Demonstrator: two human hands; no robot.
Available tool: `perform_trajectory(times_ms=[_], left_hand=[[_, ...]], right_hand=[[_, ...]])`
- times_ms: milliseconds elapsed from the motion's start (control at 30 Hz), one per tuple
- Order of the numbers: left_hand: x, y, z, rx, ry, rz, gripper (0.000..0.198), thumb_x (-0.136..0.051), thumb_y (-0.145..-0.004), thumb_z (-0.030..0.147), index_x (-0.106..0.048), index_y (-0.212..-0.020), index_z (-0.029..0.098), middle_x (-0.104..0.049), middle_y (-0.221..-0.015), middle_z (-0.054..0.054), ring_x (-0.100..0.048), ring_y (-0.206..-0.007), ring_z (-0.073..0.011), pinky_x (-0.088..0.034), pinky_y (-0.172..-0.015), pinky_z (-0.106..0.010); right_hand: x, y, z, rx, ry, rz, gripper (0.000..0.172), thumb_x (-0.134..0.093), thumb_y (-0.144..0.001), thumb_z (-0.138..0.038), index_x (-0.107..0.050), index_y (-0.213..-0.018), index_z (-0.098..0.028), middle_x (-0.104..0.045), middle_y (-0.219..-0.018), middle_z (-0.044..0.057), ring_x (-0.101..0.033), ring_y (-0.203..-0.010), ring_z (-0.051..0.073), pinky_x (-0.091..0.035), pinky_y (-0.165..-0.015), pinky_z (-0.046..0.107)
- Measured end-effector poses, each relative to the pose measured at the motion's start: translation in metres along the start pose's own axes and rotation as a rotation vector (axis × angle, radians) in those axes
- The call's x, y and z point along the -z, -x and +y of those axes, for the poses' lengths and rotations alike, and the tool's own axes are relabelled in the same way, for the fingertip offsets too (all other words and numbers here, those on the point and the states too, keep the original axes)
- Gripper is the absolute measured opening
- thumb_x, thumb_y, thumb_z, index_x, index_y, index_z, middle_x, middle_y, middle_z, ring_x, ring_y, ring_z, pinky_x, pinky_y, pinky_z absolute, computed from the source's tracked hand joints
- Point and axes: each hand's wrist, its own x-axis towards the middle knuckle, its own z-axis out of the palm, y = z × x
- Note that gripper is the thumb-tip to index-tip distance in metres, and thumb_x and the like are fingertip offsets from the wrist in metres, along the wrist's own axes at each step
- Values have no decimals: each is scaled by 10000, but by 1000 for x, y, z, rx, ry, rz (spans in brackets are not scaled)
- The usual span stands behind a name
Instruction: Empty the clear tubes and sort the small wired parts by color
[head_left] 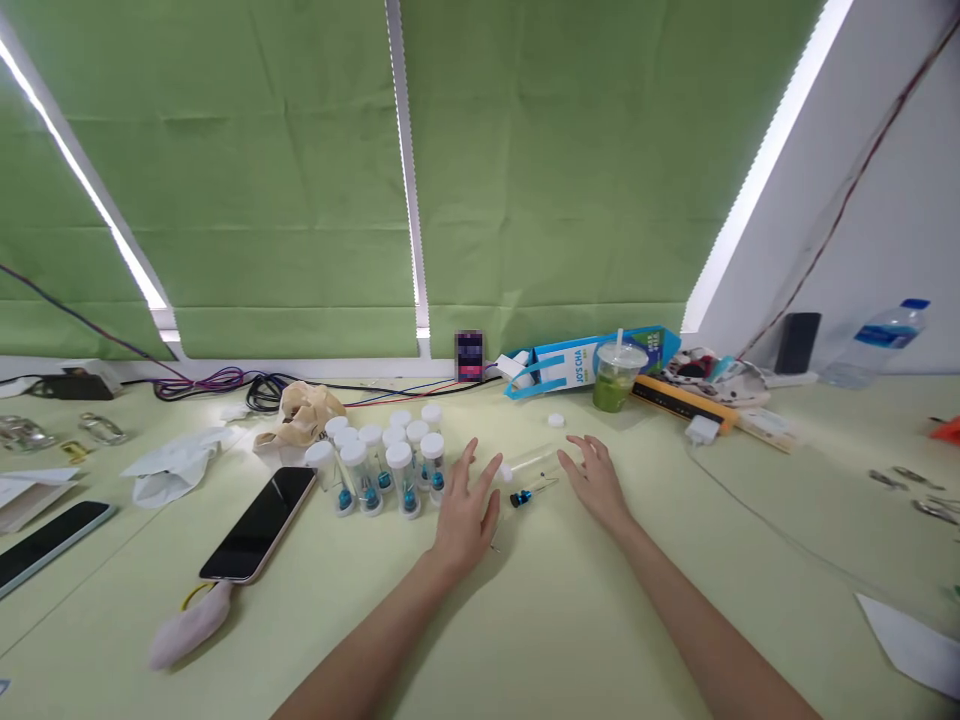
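My left hand point(465, 515) hovers over the table with its fingers spread, holding nothing. Facing it, my right hand point(596, 482) is open too, its fingertips close to the open end of a clear plastic tube point(531, 463) that lies on its side. In front of that tube lies a small black-and-blue part point(521, 497) with thin leads or pins. A loose white cap point(556, 420) rests on the table behind the tube. To the left of my left hand stand several clear tubes point(401, 480) with white caps, blue-topped parts inside them.
A phone point(259, 525) with a pink plush charm point(191, 625) lies left. Behind are a green drink cup point(615, 378), a blue-and-white bag point(577, 362) and an orange power strip point(682, 402). A white cable point(780, 540) crosses the right side; a water bottle point(877, 345) stands far right.
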Motion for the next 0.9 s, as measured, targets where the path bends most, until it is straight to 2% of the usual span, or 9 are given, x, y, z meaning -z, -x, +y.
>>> perform_trajectory(times_ms=[100, 133, 200, 367, 467, 600, 733, 800, 900], left_hand=[[8, 0, -3, 5, -167, 304, 489, -527, -810, 154, -428, -1274, 273, -332, -1259, -126, -373, -1176, -281, -339, -962, -464], [10, -1, -6, 33, -185, 375, 522, -534, -804, 157, -392, -1297, 252, -328, -1238, -136, -366, -1177, -284, -346, -957, -464], [12, -5, -13, 94, -195, 431, 582, -518, -808, 161, -299, -1346, 209, -302, -1229, -155, -354, -1180, -281, -377, -934, -451], [14, -11, -21, 107, -258, 376, 576, -473, -822, 130, -260, -1357, 170, -282, -1255, -182, -307, -1218, -293, -371, -938, -470], [12, -12, -22, 105, -276, 338, 510, -456, -820, 95, -336, -1312, 161, -267, -1295, -191, -306, -1225, -302, -372, -931, -480], [7, -8, -28, 94, -235, 293, 387, -462, -810, 76, -477, -1180, 189, -296, -1310, -165, -344, -1207, -296, -342, -951, -492], [-2, -3, -36, 21, -119, 73, 406, -397, -831, 52, -444, -1190, 237, -466, -1202, -109, -423, -1159, -228, -368, -949, -440], [-5, 0, -37, 4, -98, -7, 480, -387, -828, 45, -352, -1267, 236, -512, -1169, -91, -474, -1115, -191, -414, -921, -385], [-7, 1, -36, 17, -109, -75, 488, -411, -806, 42, -349, -1263, 202, -458, -1246, -113, -479, -1120, -193, -459, -868, -351]], right_hand=[[1, 10, -19, 134, 31, -80, 436, -430, -820, -479, -482, -1211, -292, -324, -1350, 81, -413, -1141, 281, -363, -907, 441], [1, 14, -26, 203, 53, -108, 440, -455, -810, -473, -464, -1222, -319, -288, -1377, 65, -383, -1164, 288, -355, -908, 450], [2, 22, -39, 320, 102, -137, 424, -523, -773, -445, -492, -1181, -332, -291, -1373, 55, -335, -1192, 298, -341, -904, 451], [-3, 33, -52, 417, 181, -178, 305, -500, -792, -294, -563, -1090, -285, -455, -1235, 79, -361, -1147, 270, -313, -893, 407], [-6, 33, -50, 393, 195, -225, 311, -458, -820, -295, -554, -1116, -294, -539, -1132, 69, -379, -1112, 265, -322, -849, 390], [-10, 28, -49, 333, 163, -275, 337, -495, -773, -267, -572, -1101, -289, -573, -1034, 70, -418, -1048, 262, -336, -803, 375], [-22, 8, -57, 321, 130, -282, 359, -519, -695, -164, -622, -1022, -268, -596, -965, 70, -463, -982, 259, -341, -809, 390], [-29, -8, -64, 314, 106, -267, 362, -515, -690, -149, -627, -1022, -241, -600, -980, 81, -467, -994, 264, -338, -842, 407], [-35, -25, -77, 295, 49, -191, 411, -463, -776, -210, -531, -1180, -179, -490, -1217, 127, -367, -1164, 269, -308, -926, 407]])
